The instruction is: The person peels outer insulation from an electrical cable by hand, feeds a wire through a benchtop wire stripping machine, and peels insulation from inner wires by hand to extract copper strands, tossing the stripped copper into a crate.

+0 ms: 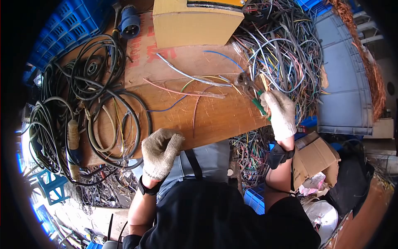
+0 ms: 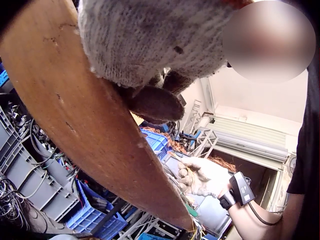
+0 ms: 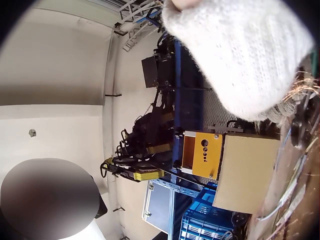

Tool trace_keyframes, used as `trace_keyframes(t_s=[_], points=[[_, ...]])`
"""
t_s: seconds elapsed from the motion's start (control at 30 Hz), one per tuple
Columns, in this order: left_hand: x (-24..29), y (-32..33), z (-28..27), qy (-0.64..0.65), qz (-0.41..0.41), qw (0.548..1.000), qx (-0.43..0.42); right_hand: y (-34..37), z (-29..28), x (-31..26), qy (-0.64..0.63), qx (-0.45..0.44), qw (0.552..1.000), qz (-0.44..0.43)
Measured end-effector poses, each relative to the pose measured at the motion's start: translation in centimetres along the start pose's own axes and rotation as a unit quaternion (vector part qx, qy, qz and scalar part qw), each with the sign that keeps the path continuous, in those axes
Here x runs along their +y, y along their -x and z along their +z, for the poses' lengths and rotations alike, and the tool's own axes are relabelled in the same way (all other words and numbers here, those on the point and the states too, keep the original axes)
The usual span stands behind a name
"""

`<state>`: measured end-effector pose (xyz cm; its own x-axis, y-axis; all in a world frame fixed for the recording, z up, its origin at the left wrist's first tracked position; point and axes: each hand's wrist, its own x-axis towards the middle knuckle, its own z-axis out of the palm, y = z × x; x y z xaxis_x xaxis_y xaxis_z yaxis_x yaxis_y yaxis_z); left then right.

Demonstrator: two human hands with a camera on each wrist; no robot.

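Observation:
My right hand [image 1: 280,111], in a whitish knit glove, grips the green-handled pliers [image 1: 258,103] over the right part of the wooden bench. Their metal head points up and left, beside the tangled wires. My left hand [image 1: 161,151], gloved too, is at the bench's front edge with fingers loosely curled and nothing seen in it. The left wrist view shows the dark fingertips [image 2: 157,103] of its glove by the bench edge. Between the hands and the box lie a grey-white cable [image 1: 192,77], a pinkish-red cable piece [image 1: 182,92] and a thin blue wire [image 1: 169,108].
A coil of black cable [image 1: 137,120] covers the bench's left side. Tangled wires [image 1: 286,50] heap up at the right, next to a grey crate [image 1: 346,83]. A tan box-like machine [image 1: 195,31] stands at the back. An open cardboard box [image 1: 317,159] is below right.

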<state>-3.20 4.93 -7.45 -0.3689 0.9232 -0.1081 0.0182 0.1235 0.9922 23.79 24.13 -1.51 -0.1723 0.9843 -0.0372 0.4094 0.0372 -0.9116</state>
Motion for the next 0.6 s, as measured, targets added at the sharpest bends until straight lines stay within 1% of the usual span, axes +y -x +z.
trace_keyframes(t_s=[0.03, 0.07, 0.1, 0.13, 0.17, 0.23, 0.27, 0.33, 0.37, 0.4, 0.43, 0.5, 0.53, 0.57, 0.6], points=[[0.1, 0.0, 0.0, 0.006, -0.016, 1.0, 0.008, 0.0, 0.0, -0.2, 0.0, 0.0, 1.0, -0.001], [0.2, 0.1, 0.0, 0.011, -0.031, 0.999, 0.015, 0.0, -0.2, -0.5, -0.029, -0.002, 1.0, -0.006], [0.1, 0.0, 0.0, 0.012, -0.028, 0.999, 0.013, -0.1, -0.4, -0.6, -0.057, -0.003, 0.998, -0.011], [0.0, 0.0, 0.0, 0.004, -0.016, 1.0, 0.007, -0.2, -1.0, -0.3, -0.103, -0.012, 0.995, 0.01], [-0.2, 0.0, 0.0, -0.004, -0.003, 1.0, 0.0, -0.4, -1.4, -0.4, -0.101, -0.006, 0.995, 0.007], [-0.6, 0.1, 0.0, -0.007, 0.019, 1.0, -0.002, -0.9, -2.3, -0.7, -0.15, 0.002, 0.988, -0.029], [-0.5, 0.1, 0.0, 0.002, 0.007, 1.0, 0.011, -1.0, -2.8, -1.0, -0.191, 0.021, 0.981, -0.013], [0.3, 0.1, 0.1, 0.002, -0.013, 1.0, 0.02, -1.1, -4.3, -1.9, -0.2, 0.044, 0.979, -0.018], [0.8, 0.2, 0.3, 0.03, -0.024, 0.999, 0.022, -1.2, -5.3, -2.5, -0.212, 0.061, 0.975, -0.02], [0.6, 0.3, 0.3, -0.002, 0.002, 1.0, 0.024, -1.0, -6.2, -3.2, -0.242, 0.09, 0.966, 0.004], [0.3, 0.3, 0.4, -0.03, 0.032, 0.999, 0.024, -0.9, -7.7, -4.1, -0.237, 0.112, 0.965, -0.013], [0.3, 0.3, 0.4, -0.029, 0.029, 0.999, 0.026, -0.5, -11.5, -6.1, -0.099, 0.157, 0.977, -0.101], [0.1, 0.3, 0.5, -0.014, 0.032, 0.999, 0.022, -0.2, -13.8, -7.5, -0.095, 0.171, 0.97, -0.142], [0.0, 0.3, 0.5, -0.002, 0.033, 0.999, 0.022, 0.4, -16.5, -9.1, -0.016, 0.213, 0.96, -0.18], [0.1, 0.3, 0.5, 0.011, 0.032, 0.999, 0.019, 0.8, -19.2, -10.7, 0.074, 0.288, 0.936, -0.19]])
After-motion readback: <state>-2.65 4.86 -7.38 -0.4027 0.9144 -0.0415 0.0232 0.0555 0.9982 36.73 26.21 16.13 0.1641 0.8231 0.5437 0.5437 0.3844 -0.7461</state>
